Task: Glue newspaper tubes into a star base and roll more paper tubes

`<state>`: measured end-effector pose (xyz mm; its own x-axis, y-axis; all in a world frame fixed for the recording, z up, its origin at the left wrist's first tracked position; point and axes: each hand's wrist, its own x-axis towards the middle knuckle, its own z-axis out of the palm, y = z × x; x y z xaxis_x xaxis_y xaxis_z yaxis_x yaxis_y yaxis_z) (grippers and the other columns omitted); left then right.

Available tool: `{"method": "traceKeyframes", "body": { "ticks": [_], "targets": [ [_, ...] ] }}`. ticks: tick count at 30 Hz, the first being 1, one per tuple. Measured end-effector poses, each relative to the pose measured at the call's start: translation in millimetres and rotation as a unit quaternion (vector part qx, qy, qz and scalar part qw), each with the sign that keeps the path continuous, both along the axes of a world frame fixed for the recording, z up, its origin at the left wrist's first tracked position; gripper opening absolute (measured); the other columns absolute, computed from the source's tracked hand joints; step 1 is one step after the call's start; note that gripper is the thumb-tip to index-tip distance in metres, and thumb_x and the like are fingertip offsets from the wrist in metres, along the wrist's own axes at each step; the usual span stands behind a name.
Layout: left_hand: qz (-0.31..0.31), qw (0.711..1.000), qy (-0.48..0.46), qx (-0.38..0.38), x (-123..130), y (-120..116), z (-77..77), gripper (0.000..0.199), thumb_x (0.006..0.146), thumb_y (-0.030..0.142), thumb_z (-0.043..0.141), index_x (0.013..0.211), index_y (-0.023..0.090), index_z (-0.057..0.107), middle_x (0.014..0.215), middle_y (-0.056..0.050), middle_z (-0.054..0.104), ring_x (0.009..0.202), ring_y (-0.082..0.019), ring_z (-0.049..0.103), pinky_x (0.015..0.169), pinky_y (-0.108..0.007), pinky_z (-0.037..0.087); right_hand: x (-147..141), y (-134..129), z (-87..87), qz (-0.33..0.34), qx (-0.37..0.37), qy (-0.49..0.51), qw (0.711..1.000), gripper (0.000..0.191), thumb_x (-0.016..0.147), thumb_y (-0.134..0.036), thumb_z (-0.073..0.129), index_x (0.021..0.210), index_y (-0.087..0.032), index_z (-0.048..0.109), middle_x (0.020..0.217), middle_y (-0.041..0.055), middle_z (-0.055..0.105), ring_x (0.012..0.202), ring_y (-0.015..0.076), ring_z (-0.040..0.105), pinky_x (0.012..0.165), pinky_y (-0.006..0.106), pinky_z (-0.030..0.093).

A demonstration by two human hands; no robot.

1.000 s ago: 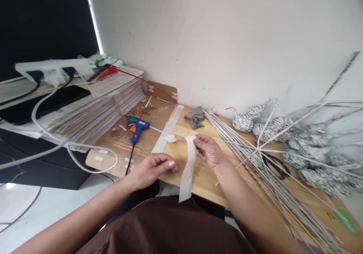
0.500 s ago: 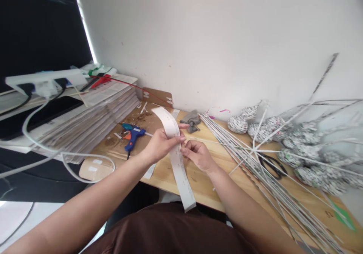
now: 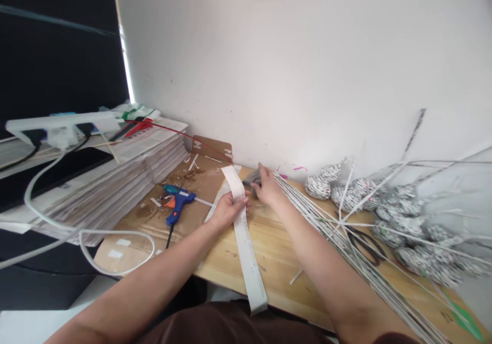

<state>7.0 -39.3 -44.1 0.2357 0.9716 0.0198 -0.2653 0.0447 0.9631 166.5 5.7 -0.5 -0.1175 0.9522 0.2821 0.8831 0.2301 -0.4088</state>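
Right hand (image 3: 268, 186) has moved to the grey cloth (image 3: 251, 177), grip unclear; left hand (image 3: 228, 210) pinches paper strip (image 3: 247, 251).

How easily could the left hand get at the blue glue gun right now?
Probably yes: the glue gun lies on the cardboard with nothing visible lying over it. But the left hand holds a paper strip and might have to put it down first.
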Motion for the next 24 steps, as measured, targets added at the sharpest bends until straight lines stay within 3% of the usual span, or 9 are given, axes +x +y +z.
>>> {"method": "traceKeyframes", "body": {
  "ticks": [3, 5, 14, 17, 20, 24],
  "targets": [
    [-0.012, 1.000, -0.009, 0.005, -1, 1, -0.5, 0.044, 0.072, 0.041, 0.074, 0.104, 0.012, 0.062, 0.072, -0.003, 0.065, 0.057, -0.012, 0.058, 0.056, -0.024, 0.048, -6, 19, -10.8, -0.003, -0.043, -0.042, 0.998, 0.029, 0.089, -0.021, 0.049, 0.112, -0.015, 0.067, 0.112, 0.0132, 0.063, 0.102, 0.0221, 0.060, 0.088, 0.029, 0.041],
    [-0.021, 1.000, -0.008, 0.009, -1, 3, -1.5, 0.043, 0.073, 0.040, 0.074, 0.103, 0.012, 0.063, 0.072, -0.003, 0.065, 0.057, -0.011, 0.058, 0.057, -0.024, 0.047, -7, 25, -18.3, -0.019, -0.036, -0.045, 0.998, 0.029, 0.092, -0.020, 0.042, 0.100, -0.015, 0.070, 0.103, 0.0131, 0.066, 0.098, 0.0217, 0.061, 0.084, 0.029, 0.040],
    [-0.035, 0.999, 0.027, 0.032, 1, 7, -10.4, 0.042, 0.076, 0.044, 0.069, 0.103, 0.012, 0.063, 0.072, -0.003, 0.066, 0.057, -0.012, 0.059, 0.055, -0.023, 0.048, -5, 41, -27.4, -0.097, -0.035, -0.037, 0.994, 0.040, 0.094, -0.042, 0.039, 0.093, -0.019, 0.072, 0.096, 0.0126, 0.071, 0.092, 0.0246, 0.064, 0.079, 0.032, 0.042],
    [-0.038, 0.998, 0.029, 0.046, 1, 7, -10.5, 0.049, 0.079, 0.047, 0.065, 0.114, 0.013, 0.058, 0.074, -0.004, 0.065, 0.057, -0.012, 0.059, 0.055, -0.025, 0.048, -10, 43, -29.2, -0.107, -0.036, -0.013, 0.994, 0.046, 0.094, -0.048, 0.038, 0.088, -0.019, 0.073, 0.093, 0.0135, 0.071, 0.092, 0.0262, 0.065, 0.079, 0.034, 0.043],
    [-0.034, 0.997, 0.036, 0.057, 1, 6, -9.6, 0.058, 0.082, 0.047, 0.060, 0.128, 0.015, 0.046, 0.075, -0.003, 0.065, 0.057, -0.013, 0.058, 0.053, -0.025, 0.048, -11, 43, -31.3, -0.109, -0.036, 0.026, 0.993, 0.041, 0.094, -0.040, 0.040, 0.088, -0.016, 0.072, 0.098, 0.0158, 0.069, 0.095, 0.0264, 0.063, 0.082, 0.035, 0.043],
    [-0.023, 0.990, 0.089, 0.105, 0, 4, -8.1, 0.049, 0.085, 0.047, 0.056, 0.121, 0.015, 0.045, 0.079, -0.004, 0.066, 0.058, -0.014, 0.057, 0.051, -0.025, 0.046, -5, 39, -30.7, -0.104, -0.037, 0.110, 0.988, 0.025, 0.086, -0.031, 0.051, 0.090, -0.013, 0.068, 0.099, 0.0158, 0.067, 0.095, 0.0253, 0.061, 0.083, 0.035, 0.043]
  ]
}}
